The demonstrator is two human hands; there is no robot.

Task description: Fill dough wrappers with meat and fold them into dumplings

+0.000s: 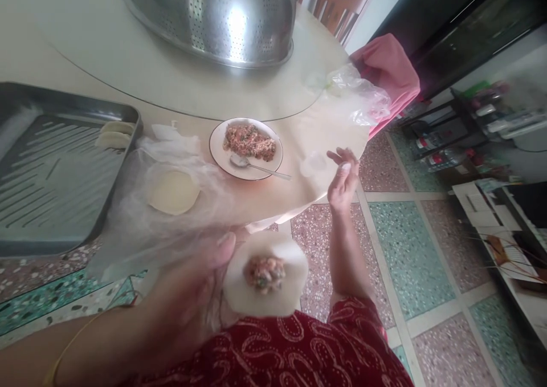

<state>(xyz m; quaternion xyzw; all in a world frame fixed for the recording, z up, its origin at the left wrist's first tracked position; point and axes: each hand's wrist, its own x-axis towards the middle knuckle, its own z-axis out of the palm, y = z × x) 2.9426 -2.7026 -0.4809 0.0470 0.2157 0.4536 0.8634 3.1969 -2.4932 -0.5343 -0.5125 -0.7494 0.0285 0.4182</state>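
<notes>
place: it looked like a home, maybe the eating room
table: a big bowl with holes and a plate of food sat on it
chair: it stood by the table
floor: it had pink and green tiles

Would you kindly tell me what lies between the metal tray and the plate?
In the head view, crumpled plastic and a dough wrapper lie there.

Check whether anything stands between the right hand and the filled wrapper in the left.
Nothing visible stands between the right hand and the dough wrapper held in the left hand. The table edge shows between them in the picture, but seems to lie beyond the wrapper. The plate sits farther back, off that line.
</notes>
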